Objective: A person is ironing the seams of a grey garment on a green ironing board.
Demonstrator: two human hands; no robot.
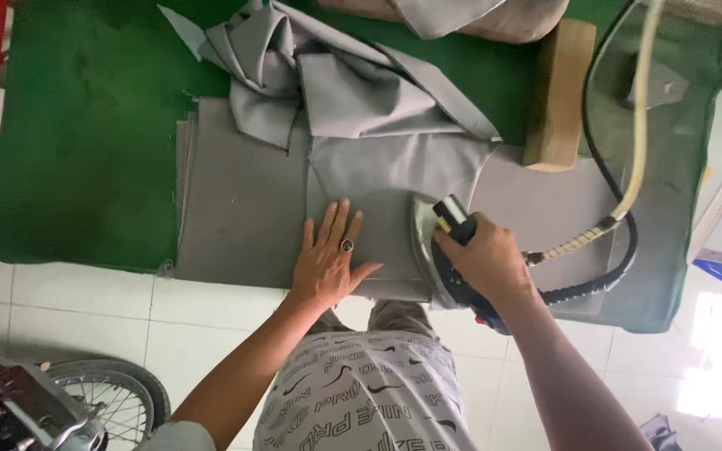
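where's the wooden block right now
In the head view the wooden block stands at the upper right of the green table, just beyond the grey cloth, up from the iron in the right hand.

Open green table top lies left of the grey fabric stack, while a wooden block, a hose and cable and, seemingly, crumpled cloth crowd the right and far side.

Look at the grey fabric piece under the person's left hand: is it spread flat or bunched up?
Spread flat. The left hand presses palm-down on the grey fabric piece, which lies smooth beside the iron held by the right hand.
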